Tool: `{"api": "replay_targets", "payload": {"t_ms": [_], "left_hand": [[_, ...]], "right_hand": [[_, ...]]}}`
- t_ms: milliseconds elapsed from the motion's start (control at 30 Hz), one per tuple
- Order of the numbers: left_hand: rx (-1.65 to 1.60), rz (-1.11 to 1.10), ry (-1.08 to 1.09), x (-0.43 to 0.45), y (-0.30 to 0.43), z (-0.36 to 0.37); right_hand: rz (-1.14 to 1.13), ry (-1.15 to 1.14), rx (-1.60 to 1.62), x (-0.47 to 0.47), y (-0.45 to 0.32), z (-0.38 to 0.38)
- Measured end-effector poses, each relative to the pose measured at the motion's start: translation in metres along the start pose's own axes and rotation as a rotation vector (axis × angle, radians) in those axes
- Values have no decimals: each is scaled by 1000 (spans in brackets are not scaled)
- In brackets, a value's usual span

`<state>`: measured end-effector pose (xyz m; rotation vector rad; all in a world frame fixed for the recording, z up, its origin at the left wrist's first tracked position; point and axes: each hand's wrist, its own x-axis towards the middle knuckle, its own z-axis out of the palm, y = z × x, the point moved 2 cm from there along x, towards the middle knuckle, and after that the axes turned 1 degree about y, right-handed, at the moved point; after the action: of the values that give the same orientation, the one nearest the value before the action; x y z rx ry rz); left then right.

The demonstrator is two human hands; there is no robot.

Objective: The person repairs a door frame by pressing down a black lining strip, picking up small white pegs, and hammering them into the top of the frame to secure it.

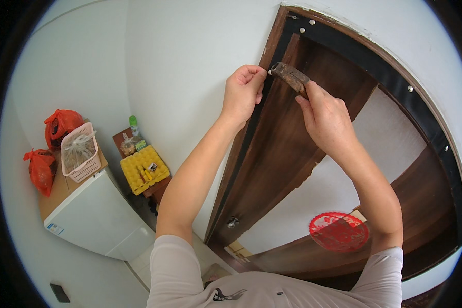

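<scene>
My left hand (243, 92) is raised to the side of the brown wooden door frame (272, 36), thumb and forefinger pinched on a round-headed tack (270, 72). The tack sits against a black band (354, 44) that runs along the inside of the frame. My right hand (327, 115) grips a hammer by its handle, which my fingers mostly cover. Its rusty, worn head (291, 77) is right beside the tack and the left fingertips. Several shiny tacks, one of them a silver tack (312, 22), dot the band at the top and far side.
A doorknob (232, 221) and a red round decoration (338, 231) are lower in the doorway. Left of me stands a white refrigerator (96, 215) bearing a pink basket (88, 169) and red plastic bags (63, 125). Beside it, a yellow egg tray (138, 184) holds small tools.
</scene>
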<state>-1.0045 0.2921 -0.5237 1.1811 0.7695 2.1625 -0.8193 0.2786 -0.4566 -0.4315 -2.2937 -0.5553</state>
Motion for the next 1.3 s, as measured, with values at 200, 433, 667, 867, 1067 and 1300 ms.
{"api": "replay_targets", "payload": {"t_ms": [200, 433, 667, 867, 1067, 1300], "left_hand": [[249, 317, 169, -16, -17, 1], [478, 723, 394, -28, -36, 10], [490, 833, 449, -11, -31, 24], [429, 774, 432, -9, -30, 19], [435, 761, 427, -7, -29, 19], [441, 804, 475, -6, -33, 17]], "right_hand": [[2, 27, -28, -1, 7, -12], [-94, -12, -75, 7, 0, -23], [-105, -43, -113, 11, 4, -18], [-100, -69, -104, 12, 3, -16], [-101, -52, -84, 13, 7, -13], [-209, -73, -94, 23, 0, -19]]}}
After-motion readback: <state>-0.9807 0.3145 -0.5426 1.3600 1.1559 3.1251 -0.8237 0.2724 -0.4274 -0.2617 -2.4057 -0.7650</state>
